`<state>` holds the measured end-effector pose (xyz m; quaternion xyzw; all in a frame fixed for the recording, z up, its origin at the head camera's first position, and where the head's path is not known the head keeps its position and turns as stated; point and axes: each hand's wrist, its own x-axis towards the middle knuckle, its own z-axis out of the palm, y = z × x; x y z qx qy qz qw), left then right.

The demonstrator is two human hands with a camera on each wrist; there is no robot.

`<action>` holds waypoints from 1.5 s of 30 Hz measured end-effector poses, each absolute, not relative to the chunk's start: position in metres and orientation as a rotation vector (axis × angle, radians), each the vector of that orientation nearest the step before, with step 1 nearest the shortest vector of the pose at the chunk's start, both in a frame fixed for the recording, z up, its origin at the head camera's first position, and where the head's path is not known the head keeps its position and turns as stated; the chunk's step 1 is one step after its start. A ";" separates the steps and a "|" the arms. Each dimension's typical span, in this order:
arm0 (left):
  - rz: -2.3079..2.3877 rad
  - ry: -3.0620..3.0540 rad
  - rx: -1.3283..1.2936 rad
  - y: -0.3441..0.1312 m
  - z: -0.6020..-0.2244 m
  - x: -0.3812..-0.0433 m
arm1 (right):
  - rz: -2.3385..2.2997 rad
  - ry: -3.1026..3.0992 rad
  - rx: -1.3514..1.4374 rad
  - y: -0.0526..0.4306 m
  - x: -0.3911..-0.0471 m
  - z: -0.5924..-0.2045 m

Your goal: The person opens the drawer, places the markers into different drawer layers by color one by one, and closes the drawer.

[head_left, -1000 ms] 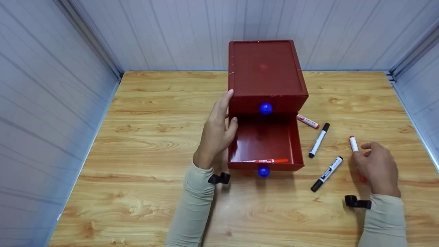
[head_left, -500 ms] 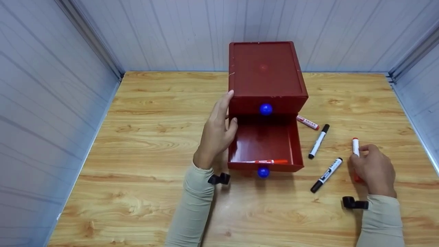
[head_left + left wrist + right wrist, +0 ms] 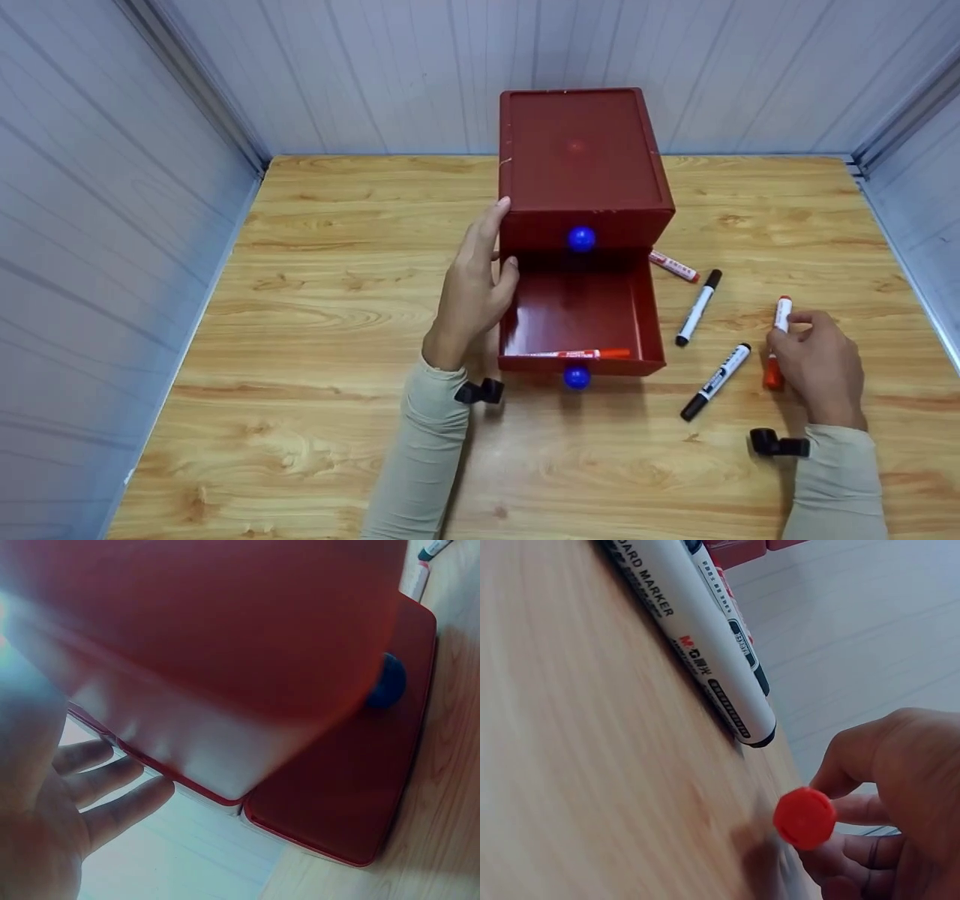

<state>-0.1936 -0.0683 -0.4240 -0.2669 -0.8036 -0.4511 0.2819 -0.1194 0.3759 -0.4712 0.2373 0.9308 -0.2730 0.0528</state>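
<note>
A dark red two-drawer box [image 3: 581, 150] with blue knobs stands on the table, its lower drawer [image 3: 581, 311] pulled out. Inside the drawer, by its front wall, lies a red marker [image 3: 577, 353]. My left hand [image 3: 469, 296] rests along the left side of the box, fingers extended, the thumb at the drawer's left rim. At the right, my right hand [image 3: 821, 367] pinches a white marker with a red cap [image 3: 774, 375] between thumb and fingers. In the right wrist view the cap's end [image 3: 805, 818] points toward the camera, and the marker's body is mostly hidden.
Two black-capped markers [image 3: 715, 381] [image 3: 698, 307] lie between the box and my right hand. Another red marker [image 3: 675, 265] lies against the box's right side, partly hidden. Pale panel walls [image 3: 375, 75] enclose the wooden table [image 3: 322, 450] at the back and sides.
My right hand has moved slightly left and turned the red-capped marker, whose red cap now shows more below the fingers. The left hand and the drawer have stayed in place.
</note>
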 end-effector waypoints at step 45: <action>-1.198 -2.138 -0.689 -0.068 -0.426 -0.194 | -1.087 2.836 0.801 0.361 -0.122 -0.472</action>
